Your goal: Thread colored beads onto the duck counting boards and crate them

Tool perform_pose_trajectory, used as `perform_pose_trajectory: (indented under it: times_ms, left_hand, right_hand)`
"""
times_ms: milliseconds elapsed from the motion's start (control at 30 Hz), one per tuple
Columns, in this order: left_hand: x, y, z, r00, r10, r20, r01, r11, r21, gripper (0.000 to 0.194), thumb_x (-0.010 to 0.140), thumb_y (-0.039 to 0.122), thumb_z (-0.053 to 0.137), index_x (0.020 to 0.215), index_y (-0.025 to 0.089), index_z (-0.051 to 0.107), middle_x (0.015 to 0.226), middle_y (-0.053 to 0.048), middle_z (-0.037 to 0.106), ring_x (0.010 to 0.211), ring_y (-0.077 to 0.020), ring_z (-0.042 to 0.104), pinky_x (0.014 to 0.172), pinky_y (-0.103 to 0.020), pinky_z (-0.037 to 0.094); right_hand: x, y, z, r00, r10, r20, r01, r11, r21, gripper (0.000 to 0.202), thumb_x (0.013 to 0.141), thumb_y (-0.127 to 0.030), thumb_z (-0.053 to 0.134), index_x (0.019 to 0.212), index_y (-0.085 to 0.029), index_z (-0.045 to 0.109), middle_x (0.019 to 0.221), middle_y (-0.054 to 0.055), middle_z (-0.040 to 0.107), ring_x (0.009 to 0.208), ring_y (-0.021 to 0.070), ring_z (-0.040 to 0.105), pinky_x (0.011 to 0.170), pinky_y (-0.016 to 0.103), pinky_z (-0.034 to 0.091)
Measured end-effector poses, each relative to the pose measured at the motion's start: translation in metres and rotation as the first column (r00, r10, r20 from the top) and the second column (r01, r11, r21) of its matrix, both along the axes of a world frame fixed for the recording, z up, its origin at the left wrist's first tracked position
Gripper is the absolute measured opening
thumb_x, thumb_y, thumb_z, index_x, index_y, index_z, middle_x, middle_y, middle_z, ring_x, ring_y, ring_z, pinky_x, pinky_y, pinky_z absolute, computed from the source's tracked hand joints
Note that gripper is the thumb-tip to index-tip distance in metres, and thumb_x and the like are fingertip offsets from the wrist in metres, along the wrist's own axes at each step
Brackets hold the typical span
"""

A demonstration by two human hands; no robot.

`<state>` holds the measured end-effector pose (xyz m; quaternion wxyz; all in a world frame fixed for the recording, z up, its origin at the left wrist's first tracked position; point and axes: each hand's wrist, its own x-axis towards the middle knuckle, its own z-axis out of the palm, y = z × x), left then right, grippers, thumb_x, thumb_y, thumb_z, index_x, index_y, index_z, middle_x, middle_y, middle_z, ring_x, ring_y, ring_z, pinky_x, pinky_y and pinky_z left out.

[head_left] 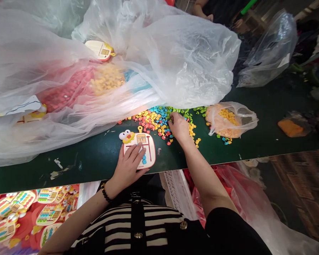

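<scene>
A cream toy board (152, 148) with a red rim and a big-eyed yellow duck-like head lies on the dark green table. Blue pieces (144, 158) sit in its middle track. My left hand (129, 163) rests over the board's left side, fingers stretched across its face and thumb along the lower edge. My right hand (179, 127) reaches into a pile of small plastic pieces (151, 122) in red, yellow, blue and green. Its fingers are curled down among the blue and green ones, and the fingertips are hidden.
Large clear plastic bags (202, 60) cover the table's back, with red and yellow pieces showing through. Another board (98, 49) lies among them. A bag of yellow pieces (227, 122) stands right. Finished-looking boards (48, 214) fill a container lower left. Another person's hand (210, 17) shows at the back.
</scene>
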<state>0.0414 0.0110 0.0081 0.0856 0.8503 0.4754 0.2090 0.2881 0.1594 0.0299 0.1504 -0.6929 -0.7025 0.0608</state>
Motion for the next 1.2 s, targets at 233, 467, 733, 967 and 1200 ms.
perform_pose_trajectory:
  times_ms: [233, 467, 733, 967, 1200]
  left_hand:
    - [0.0, 0.001, 0.002, 1.0, -0.007, -0.005, 0.007, 1.0, 0.001, 0.054, 0.084, 0.042, 0.059, 0.131, 0.016, 0.052, 0.141, -0.015, 0.049, 0.126, -0.0317, 0.046, 0.111, -0.056, 0.025]
    - [0.001, 0.002, 0.001, 1.0, 0.003, 0.001, -0.003, 1.0, 0.004, 0.055, 0.084, 0.042, 0.058, 0.133, 0.017, 0.05, 0.141, -0.015, 0.05, 0.126, -0.0309, 0.046, 0.111, -0.056, 0.024]
    - [0.001, 0.002, 0.001, 1.0, 0.004, 0.007, -0.004, 1.0, 0.0, 0.057, 0.085, 0.041, 0.058, 0.135, 0.017, 0.048, 0.141, -0.015, 0.049, 0.126, -0.0314, 0.046, 0.111, -0.057, 0.025]
    - [0.001, 0.0, 0.0, 1.0, 0.006, -0.004, -0.006, 1.0, -0.007, 0.058, 0.084, 0.042, 0.058, 0.137, 0.019, 0.047, 0.142, -0.014, 0.049, 0.126, -0.0313, 0.047, 0.111, -0.056, 0.025]
    - [0.001, 0.0, 0.0, 1.0, 0.009, 0.001, -0.009, 1.0, 0.007, 0.056, 0.085, 0.043, 0.058, 0.135, 0.018, 0.048, 0.142, -0.014, 0.049, 0.125, -0.031, 0.047, 0.11, -0.056, 0.025]
  right_hand:
    - [-0.04, -0.042, 0.007, 0.902, 0.226, -0.368, -0.163, 0.967, 0.196, 0.017, 0.086, -0.02, 0.054, 0.086, -0.021, 0.071, 0.095, 0.006, 0.069, 0.091, 0.0199, 0.065, 0.08, 0.033, 0.056]
    - [-0.079, -0.083, -0.028, 0.898, 0.372, -0.235, -0.327, 0.921, 0.211, 0.035, 0.094, -0.016, 0.042, 0.117, -0.023, 0.068, 0.122, 0.008, 0.066, 0.115, 0.0193, 0.061, 0.1, 0.036, 0.052]
    - [-0.068, -0.098, -0.012, 0.832, 0.531, -0.16, -0.507, 0.845, 0.171, 0.041, 0.095, -0.017, 0.042, 0.133, -0.023, 0.055, 0.128, 0.005, 0.064, 0.123, 0.0197, 0.056, 0.104, 0.037, 0.05]
    - [-0.02, -0.073, 0.008, 0.976, 0.128, -0.175, -0.078, 0.96, 0.268, 0.027, 0.094, -0.025, 0.047, 0.106, -0.022, 0.07, 0.104, 0.006, 0.073, 0.098, 0.0229, 0.066, 0.089, 0.04, 0.053]
    - [0.006, -0.018, -0.001, 0.983, 0.141, 0.116, -0.146, 0.989, 0.029, 0.016, 0.083, -0.023, 0.06, 0.076, -0.022, 0.074, 0.078, 0.007, 0.07, 0.079, 0.0243, 0.062, 0.078, 0.04, 0.05]
